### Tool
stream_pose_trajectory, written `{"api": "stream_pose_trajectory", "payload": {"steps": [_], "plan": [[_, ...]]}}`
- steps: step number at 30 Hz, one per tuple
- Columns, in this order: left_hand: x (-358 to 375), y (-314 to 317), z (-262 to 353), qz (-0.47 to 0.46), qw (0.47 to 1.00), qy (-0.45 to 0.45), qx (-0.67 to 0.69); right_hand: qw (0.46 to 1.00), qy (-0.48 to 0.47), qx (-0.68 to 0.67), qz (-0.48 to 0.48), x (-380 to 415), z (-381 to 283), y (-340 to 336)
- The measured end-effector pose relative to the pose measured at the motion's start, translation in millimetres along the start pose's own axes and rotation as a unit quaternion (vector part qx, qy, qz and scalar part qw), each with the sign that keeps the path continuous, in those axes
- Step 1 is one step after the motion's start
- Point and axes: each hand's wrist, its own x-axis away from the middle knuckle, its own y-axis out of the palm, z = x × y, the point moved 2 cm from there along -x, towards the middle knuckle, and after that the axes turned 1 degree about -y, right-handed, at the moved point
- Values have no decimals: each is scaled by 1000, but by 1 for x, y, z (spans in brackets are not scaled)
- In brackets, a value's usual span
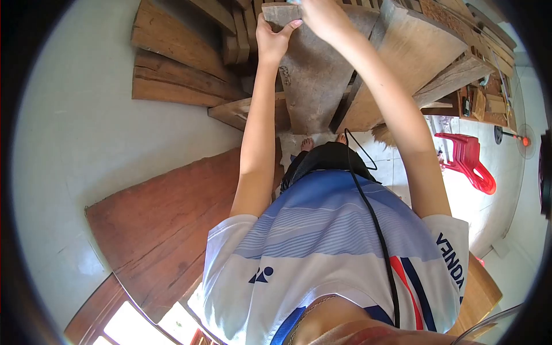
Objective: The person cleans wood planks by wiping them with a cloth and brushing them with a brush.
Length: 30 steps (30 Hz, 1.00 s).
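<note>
A weathered grey-brown board (316, 75) stands upright in front of me, its lower end near my feet. At its upper left corner my left hand (274, 43) is closed on the edge, with the thumb across the face and the fingers round the side. Beside it, my right hand (322, 17) is at the top of the same board, partly cut off by the frame edge. Its fingers are bent around something small and pale blue (294, 2), too little visible to name.
More planks (178, 75) lean at the left, and a wide board (402, 63) stands close on the right. A large reddish-brown panel (167, 213) is at the lower left. Red plastic chairs (467, 161) and a fan (524, 141) are at the right. A black cable (368, 201) hangs over my shirt.
</note>
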Motion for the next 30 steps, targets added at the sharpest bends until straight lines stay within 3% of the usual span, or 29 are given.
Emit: {"api": "stream_pose_trajectory", "payload": {"steps": [2,5,8,9,10,11,13,16,17,18,20,22,24,27,28,30], "plan": [[-3,-2,-11,0,999,31,13,998,8,-54,-5,-8,-18,15],[-5,-3,-16,5,999,35,-8,923,102,-370,35,-9,-24,33],[-2,-2,-5,-17,1000,-11,-7,970,134,-202,32,18,-28,-13],[-2,-2,-4,-25,999,-31,-10,991,-61,64,97,19,4,-4],[-2,-3,-5,-22,999,-31,-14,991,-62,59,100,27,8,-22],[-2,-3,-6,-17,999,-31,-18,967,-36,79,241,30,36,-19],[-2,-4,-10,-13,999,-27,-28,952,32,100,288,38,47,-40],[-3,-7,-17,-16,999,-16,-42,966,219,63,120,34,22,-32],[-2,-7,-13,-15,999,-13,-42,965,215,-37,144,31,21,-18],[-2,-5,-10,-15,999,-9,-42,974,105,122,159,27,21,2],[-2,-1,-2,-13,1000,8,7,979,-14,44,200,21,-5,18],[-8,-7,-24,-10,999,42,-19,985,-21,-27,171,6,-24,27],[-9,-8,-27,-11,999,40,-24,991,65,-118,6,8,-51,5],[-7,-4,-18,-10,999,35,28,967,-174,-79,170,16,-16,7],[-6,-4,-13,-15,1000,20,11,980,-84,-89,155,20,-5,1],[-4,-6,-3,-20,999,-11,-22,983,-28,-103,147,22,17,-17]]}}
